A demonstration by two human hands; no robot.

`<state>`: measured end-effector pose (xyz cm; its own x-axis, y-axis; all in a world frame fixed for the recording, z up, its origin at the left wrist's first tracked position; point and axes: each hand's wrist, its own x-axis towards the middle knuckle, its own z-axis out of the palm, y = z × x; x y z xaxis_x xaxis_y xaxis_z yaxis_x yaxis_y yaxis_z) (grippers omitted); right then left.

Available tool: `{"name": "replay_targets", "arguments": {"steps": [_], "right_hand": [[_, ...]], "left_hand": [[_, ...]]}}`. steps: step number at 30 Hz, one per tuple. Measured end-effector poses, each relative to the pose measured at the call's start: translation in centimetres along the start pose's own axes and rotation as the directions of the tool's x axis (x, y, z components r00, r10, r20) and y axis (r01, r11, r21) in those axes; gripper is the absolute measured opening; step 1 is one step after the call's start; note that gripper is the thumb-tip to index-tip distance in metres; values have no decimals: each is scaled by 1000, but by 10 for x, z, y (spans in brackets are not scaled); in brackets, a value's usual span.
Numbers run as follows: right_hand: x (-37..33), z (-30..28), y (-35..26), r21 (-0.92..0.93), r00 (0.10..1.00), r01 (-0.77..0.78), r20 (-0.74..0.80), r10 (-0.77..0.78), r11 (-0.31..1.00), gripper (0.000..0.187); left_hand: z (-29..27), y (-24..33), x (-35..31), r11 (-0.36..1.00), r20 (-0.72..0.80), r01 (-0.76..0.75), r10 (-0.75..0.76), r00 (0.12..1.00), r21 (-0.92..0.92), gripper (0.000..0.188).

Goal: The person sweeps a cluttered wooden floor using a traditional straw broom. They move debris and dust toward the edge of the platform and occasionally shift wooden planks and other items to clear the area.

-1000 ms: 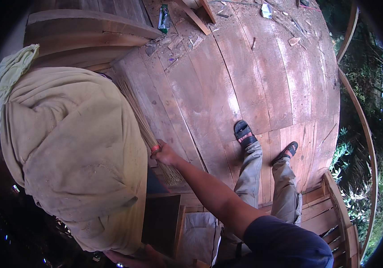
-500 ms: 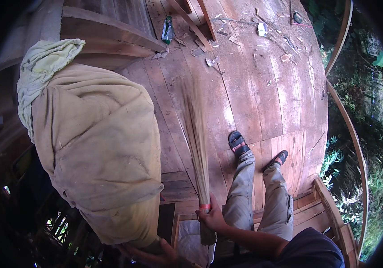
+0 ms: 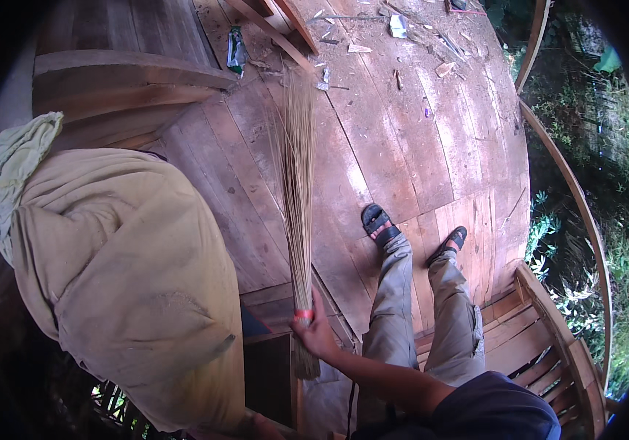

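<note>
My right hand (image 3: 314, 331) is closed around the lower end of a stick broom (image 3: 300, 198), a long bundle of thin tan ribs bound with a red band. The broom points away from me, its far tips blurred over the wooden floor. To its left is a large bulging bundle (image 3: 131, 271) wrapped in tan cloth, with a pale greenish cloth (image 3: 17, 165) at its far left corner. Only a dim bit of my left hand (image 3: 264, 427) shows at the bundle's near end; its fingers are hidden.
Plank flooring (image 3: 432, 154) carries wood chips, scraps and a green wrapper (image 3: 236, 51) at the far side. My sandalled feet stand right of the broom. A curved wooden rail (image 3: 575, 187) edges the right, with greenery beyond. Slatted wood (image 3: 534, 330) lies at near right.
The broom and my right hand have shifted left, and the broom's tips now reach farther away. The bundle sits farther left and lower in view. My left hand is now mostly hidden.
</note>
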<state>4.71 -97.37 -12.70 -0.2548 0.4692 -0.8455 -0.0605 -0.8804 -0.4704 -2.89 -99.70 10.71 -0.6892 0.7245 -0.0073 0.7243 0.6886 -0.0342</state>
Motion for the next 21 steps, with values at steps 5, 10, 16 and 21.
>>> {"name": "replay_targets", "arguments": {"steps": [5, 10, 16, 21], "right_hand": [[-53, -5, 22, -192, 968, -25, 242, 72, 981, 80], [76, -4, 74, -211, 948, -182, 221, 228, 960, 84], [-53, -49, 73, -239, 998, -43, -64, 29, 970, 79], [-71, -28, 67, -290, 970, 49, 240, 23, 956, 75]], "left_hand": [[4, 8, 18, 994, 22, -87, 89, 996, -64, 105], [3, 18, 15, 993, -10, -120, 120, 993, -2, 104], [3, 13, 15, 996, -3, -71, 71, 997, 49, 103], [5, 33, 29, 994, -5, -84, 85, 996, 76, 103]]}}
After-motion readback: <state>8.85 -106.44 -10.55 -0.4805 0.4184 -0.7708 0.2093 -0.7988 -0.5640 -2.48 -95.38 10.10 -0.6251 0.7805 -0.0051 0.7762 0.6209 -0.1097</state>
